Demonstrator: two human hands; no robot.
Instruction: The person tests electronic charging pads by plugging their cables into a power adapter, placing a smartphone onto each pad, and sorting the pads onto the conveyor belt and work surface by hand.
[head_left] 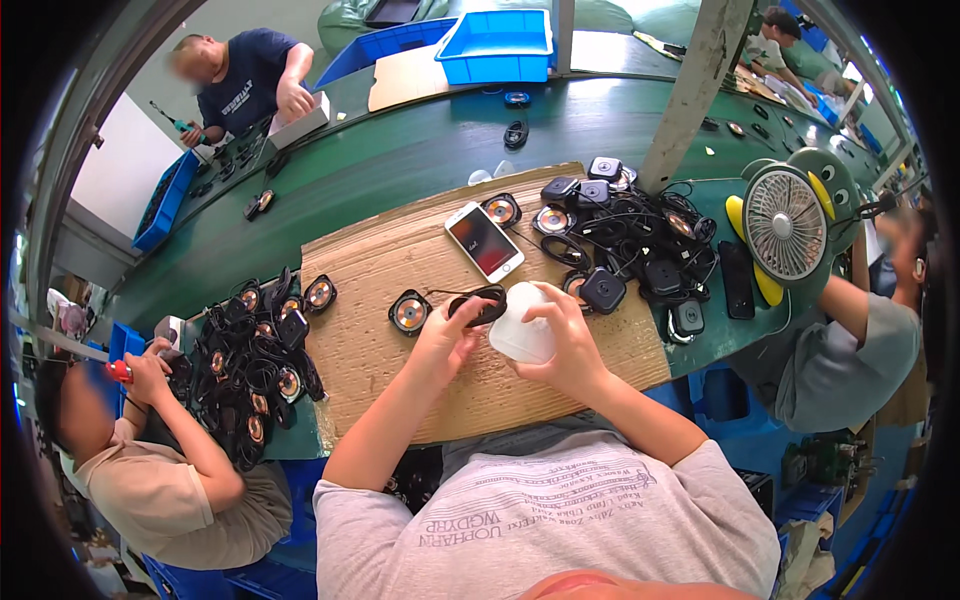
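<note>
Over the brown cardboard sheet (370, 375), my left hand (447, 340) pinches a bundled black cable (478, 308). From that bundle the cable runs left toward an open round black pad with a copper coil (409, 312) lying on the cardboard. A rounded white translucent plastic piece (522, 335) is in my right hand (562, 335), with the fingers wrapped round its side. Both hands are close together, and the cable bundle is right beside the white piece. Just beyond them lies a white smartphone (484, 243) with its screen lit.
Black pads and tangled cables form a pile (640, 235) at the right and another pile (255, 360) at the left. A penguin-shaped fan (786, 222) stands beside a black phone (736, 280). Beyond is the green conveyor belt (400, 155) with a blue bin (495, 55). Co-workers sit on both sides.
</note>
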